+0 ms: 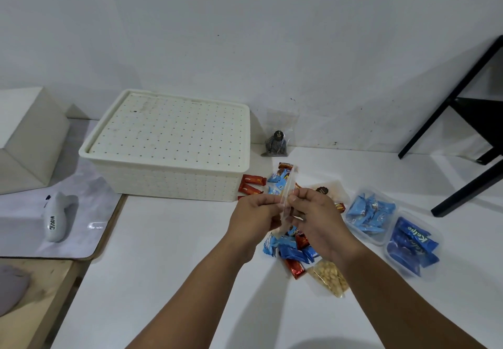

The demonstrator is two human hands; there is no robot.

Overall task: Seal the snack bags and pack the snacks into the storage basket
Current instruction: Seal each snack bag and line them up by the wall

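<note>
Your left hand (254, 216) & right hand (313, 212) both have a pinch grip on the clear snack bag (287, 199), held up edge-on between them above the bench (163, 267). Fingers curled, thumbs & fingertips clamped on the bag's long strip from either side; neither hand slack. Bag is see-through, thin, tilted so its top end points toward the far edge; contents can't be made out.

Under your hands, loose snacks (292, 248) lie in a heap: blue & red-brown wrappers, plus a clear nut packet (328, 280) nearest you. More red bars (251, 184) sit just beside the storage basket (168, 177), w/ its perforated lid (168, 133) on, toward the far-left part of the bench against the wall. Toward the right edge, two clear tubs: one w/ light-blue packets (368, 212), one w/ dark-blue packets (411, 245), touching each other. A small dark figurine (276, 144) stands at the far edge, right of the basket.
</note>
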